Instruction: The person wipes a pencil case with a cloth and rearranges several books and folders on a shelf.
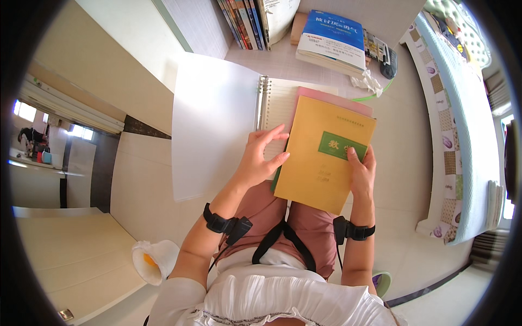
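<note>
My right hand (361,169) grips the right edge of a yellow-covered booklet (310,163) with a green title panel, its thumb on the cover. Beneath it, a pink booklet (334,100) shows along the top and a dark green edge shows at the left. My left hand (263,157) is spread beside the stack's left edge, thumb tip close to the yellow cover; whether it touches is unclear. Behind the booklets lies an open ring binder (212,122) with lined paper (279,98), its left cover folded out. The binder's lower right part is hidden.
On the desk, a blue and white book (332,38) lies at the back, with crumpled tissue (367,83) and a dark device (388,64) nearby. Upright books (244,22) stand at back left. A bed (469,134) is at right, a white bin (155,263) at lower left.
</note>
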A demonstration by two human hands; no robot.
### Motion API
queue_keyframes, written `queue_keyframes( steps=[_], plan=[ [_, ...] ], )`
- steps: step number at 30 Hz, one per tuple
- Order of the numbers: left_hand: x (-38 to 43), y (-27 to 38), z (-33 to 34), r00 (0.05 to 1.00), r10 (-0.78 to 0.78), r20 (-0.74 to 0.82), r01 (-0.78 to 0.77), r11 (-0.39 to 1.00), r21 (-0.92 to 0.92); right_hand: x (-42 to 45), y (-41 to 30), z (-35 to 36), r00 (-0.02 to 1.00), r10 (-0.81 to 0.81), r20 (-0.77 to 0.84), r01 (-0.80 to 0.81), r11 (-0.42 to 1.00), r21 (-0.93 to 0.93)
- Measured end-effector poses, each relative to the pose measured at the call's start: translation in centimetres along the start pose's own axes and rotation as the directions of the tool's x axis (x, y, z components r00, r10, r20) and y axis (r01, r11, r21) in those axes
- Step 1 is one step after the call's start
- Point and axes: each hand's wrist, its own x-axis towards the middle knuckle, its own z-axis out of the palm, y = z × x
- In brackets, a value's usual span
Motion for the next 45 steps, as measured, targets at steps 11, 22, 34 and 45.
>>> queue_keyframes(
  steps=[11, 22, 34, 45],
  plan=[
    [-0.1, 2.4, -1.8, 0.992, 0.106, -0.062, -0.122, 0.875, -0.469, -2.1, -5.5, -2.2, 0.909, -0.415, -0.034, 0.413, 0.888, 0.201],
    [-1.0, 0.3, 0.1, 0.995, 0.094, -0.021, -0.094, 0.892, -0.442, -3.7, -3.2, 1.9, 0.868, -0.216, 0.448, 0.229, 0.973, 0.025],
    [-1.7, -1.1, -0.1, 0.984, -0.065, -0.166, -0.056, 0.772, -0.633, -3.2, -1.7, -1.4, 0.821, -0.06, 0.568, 0.062, 0.998, 0.016],
    [-1.9, -1.7, -0.7, 0.982, -0.099, -0.162, -0.082, 0.55, -0.831, -3.0, 0.3, -0.2, 0.762, -0.013, 0.648, -0.057, 0.995, 0.087]
  ],
)
